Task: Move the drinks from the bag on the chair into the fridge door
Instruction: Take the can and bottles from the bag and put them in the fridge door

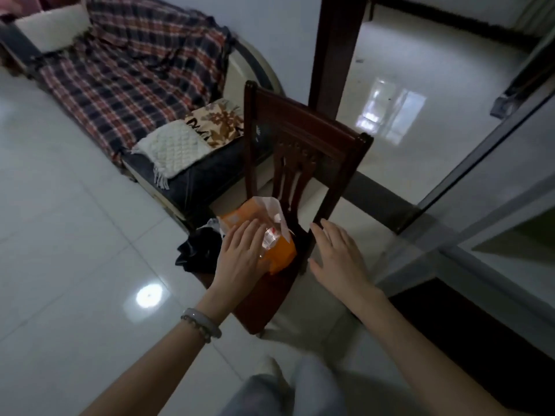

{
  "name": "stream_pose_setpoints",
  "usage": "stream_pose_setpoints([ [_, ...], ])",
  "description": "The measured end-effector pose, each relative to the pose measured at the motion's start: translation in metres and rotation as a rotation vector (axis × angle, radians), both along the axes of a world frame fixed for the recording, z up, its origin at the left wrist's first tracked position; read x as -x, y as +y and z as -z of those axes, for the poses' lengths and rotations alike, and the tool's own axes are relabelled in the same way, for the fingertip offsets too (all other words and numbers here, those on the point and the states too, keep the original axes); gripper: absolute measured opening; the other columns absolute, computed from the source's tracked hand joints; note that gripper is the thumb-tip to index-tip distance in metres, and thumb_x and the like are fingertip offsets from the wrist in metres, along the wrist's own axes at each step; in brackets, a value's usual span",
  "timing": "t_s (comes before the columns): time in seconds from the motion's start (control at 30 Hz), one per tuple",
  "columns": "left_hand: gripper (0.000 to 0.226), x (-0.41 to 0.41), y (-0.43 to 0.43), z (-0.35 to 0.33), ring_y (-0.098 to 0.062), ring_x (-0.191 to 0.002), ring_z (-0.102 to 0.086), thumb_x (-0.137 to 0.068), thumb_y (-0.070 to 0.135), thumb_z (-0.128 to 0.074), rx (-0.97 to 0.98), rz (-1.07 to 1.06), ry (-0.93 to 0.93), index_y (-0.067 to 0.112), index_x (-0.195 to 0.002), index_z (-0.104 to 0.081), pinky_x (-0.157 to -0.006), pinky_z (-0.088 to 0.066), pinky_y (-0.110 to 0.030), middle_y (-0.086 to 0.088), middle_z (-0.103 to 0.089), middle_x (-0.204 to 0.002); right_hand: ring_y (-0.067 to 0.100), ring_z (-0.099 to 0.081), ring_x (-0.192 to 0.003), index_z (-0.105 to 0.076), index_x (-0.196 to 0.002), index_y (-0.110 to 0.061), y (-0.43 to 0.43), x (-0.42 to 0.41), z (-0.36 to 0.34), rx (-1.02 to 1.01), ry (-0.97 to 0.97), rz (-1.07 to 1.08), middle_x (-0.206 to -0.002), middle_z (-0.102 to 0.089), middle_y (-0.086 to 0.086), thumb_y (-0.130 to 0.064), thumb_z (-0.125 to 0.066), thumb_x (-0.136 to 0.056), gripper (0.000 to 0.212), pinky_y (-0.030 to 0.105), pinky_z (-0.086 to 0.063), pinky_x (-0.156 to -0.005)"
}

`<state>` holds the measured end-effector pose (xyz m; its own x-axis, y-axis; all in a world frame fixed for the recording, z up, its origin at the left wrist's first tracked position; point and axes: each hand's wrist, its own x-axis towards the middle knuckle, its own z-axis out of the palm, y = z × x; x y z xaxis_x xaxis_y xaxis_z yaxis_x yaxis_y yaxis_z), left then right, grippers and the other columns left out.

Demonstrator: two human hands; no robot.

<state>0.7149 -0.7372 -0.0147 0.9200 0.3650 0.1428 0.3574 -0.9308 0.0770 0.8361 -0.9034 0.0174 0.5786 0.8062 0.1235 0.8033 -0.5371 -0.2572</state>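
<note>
The left hand (243, 253) covers most of the orange bag (279, 250), so the drinks inside are pretty much unreadable.

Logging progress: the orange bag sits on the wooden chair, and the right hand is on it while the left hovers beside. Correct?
Not quite. The head view shows the left hand on the orange bag; the right hand hovers beside it, open. The bag does sit on the wooden chair.

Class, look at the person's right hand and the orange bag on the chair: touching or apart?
Apart. The head view shows the right hand open, with dark chair seat visible between it and the orange bag.
</note>
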Motion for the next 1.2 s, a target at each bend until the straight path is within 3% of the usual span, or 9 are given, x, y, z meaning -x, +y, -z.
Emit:
stream_pose_setpoints([
  [0.1,0.062,-0.001,0.033,0.028,-0.031,-0.126,-0.046,-0.079,0.043,-0.061,0.051,-0.087,0.011,0.007,-0.128,-0.05,-0.105,-0.032,-0.046,-0.015,-0.052,-0.134,0.033,-0.042,-0.127,-0.042,-0.135,-0.008,0.034,-0.018,0.023,0.011,0.071,-0.073,-0.135,-0.047,0.019,-0.015,-0.074,-0.075,0.069,0.042,-0.036,-0.103],
  [0.23,0.065,-0.023,0.064,0.074,-0.031,-0.128,-0.043,-0.077,0.039,-0.069,0.145,-0.164,0.104,0.006,-0.13,-0.048,-0.106,-0.032,-0.046,-0.015,-0.05,-0.136,0.031,-0.038,-0.129,-0.04,-0.135,-0.004,0.084,-0.052,0.06,0.047,0.172,-0.148,-0.136,-0.045,0.019,-0.012,-0.069,-0.079,0.064,0.037,-0.03,-0.106],
  [0.4,0.065,-0.064,0.101,0.135,-0.029,-0.136,-0.031,-0.086,0.042,-0.055,0.246,-0.192,0.236,0.008,-0.139,-0.038,-0.111,-0.023,-0.045,-0.013,-0.038,-0.145,0.033,-0.047,-0.122,-0.05,-0.126,-0.002,0.137,-0.1,0.11,0.089,0.206,-0.223,-0.128,-0.053,0.021,-0.013,-0.069,-0.079,0.052,0.042,-0.041,-0.1],
  [0.47,0.066,-0.082,0.117,0.163,-0.03,-0.136,-0.029,-0.087,0.043,-0.053,0.274,-0.18,0.307,0.007,-0.139,-0.036,-0.112,-0.021,-0.045,-0.013,-0.036,-0.146,0.031,-0.044,-0.125,-0.049,-0.128,-0.003,0.155,-0.118,0.133,0.106,0.264,-0.26,-0.131,-0.051,0.018,-0.014,-0.068,-0.08,0.053,0.038,-0.037,-0.102],
  [0.53,0.064,-0.098,0.129,0.193,-0.031,-0.134,-0.031,-0.086,0.041,-0.056,0.306,-0.172,0.365,0.006,-0.138,-0.038,-0.111,-0.023,-0.044,-0.014,-0.038,-0.144,0.027,-0.039,-0.129,-0.048,-0.131,-0.005,0.17,-0.133,0.157,0.116,0.338,-0.311,-0.136,-0.048,0.015,-0.015,-0.064,-0.083,0.052,0.035,-0.032,-0.105],
  [0.73,0.052,-0.122,0.132,0.265,-0.032,-0.123,-0.045,-0.079,0.03,-0.065,0.43,-0.185,0.468,0.005,-0.122,-0.052,-0.099,-0.035,-0.044,-0.015,-0.054,-0.128,0.027,-0.042,-0.128,-0.049,-0.129,-0.005,0.194,-0.153,0.219,0.183,0.452,-0.477,-0.133,-0.051,0.014,-0.013,-0.064,-0.08,0.052,0.042,-0.035,-0.107],
  [0.9,0.053,-0.129,0.124,0.31,-0.027,-0.129,-0.037,-0.088,0.041,-0.052,0.416,-0.015,0.594,0.014,-0.132,-0.043,-0.105,-0.029,-0.04,-0.008,-0.047,-0.136,0.023,-0.04,-0.129,-0.046,-0.13,-0.007,0.195,-0.163,0.247,0.234,0.449,-0.527,-0.132,-0.052,0.012,-0.016,-0.067,-0.078,0.057,0.037,-0.028,-0.112],
  [1.07,0.049,-0.137,0.12,0.326,-0.028,-0.136,-0.026,-0.094,0.035,-0.041,0.323,0.181,0.703,0.017,-0.139,-0.034,-0.11,-0.022,-0.044,-0.008,-0.031,-0.148,0.022,-0.038,-0.132,-0.044,-0.134,-0.008,0.191,-0.164,0.251,0.255,0.447,-0.477,-0.138,-0.049,0.011,-0.021,-0.064,-0.08,0.058,0.036,-0.024,-0.113],
  [1.2,0.047,-0.141,0.121,0.338,-0.029,-0.127,-0.04,-0.094,0.041,-0.037,0.277,0.276,0.765,0.017,-0.135,-0.042,-0.104,-0.029,-0.048,-0.007,-0.047,-0.138,0.024,-0.041,-0.13,-0.047,-0.13,-0.006,0.191,-0.161,0.25,0.259,0.457,-0.421,-0.136,-0.051,0.012,-0.018,-0.065,-0.078,0.057,0.038,-0.027,-0.112],
])
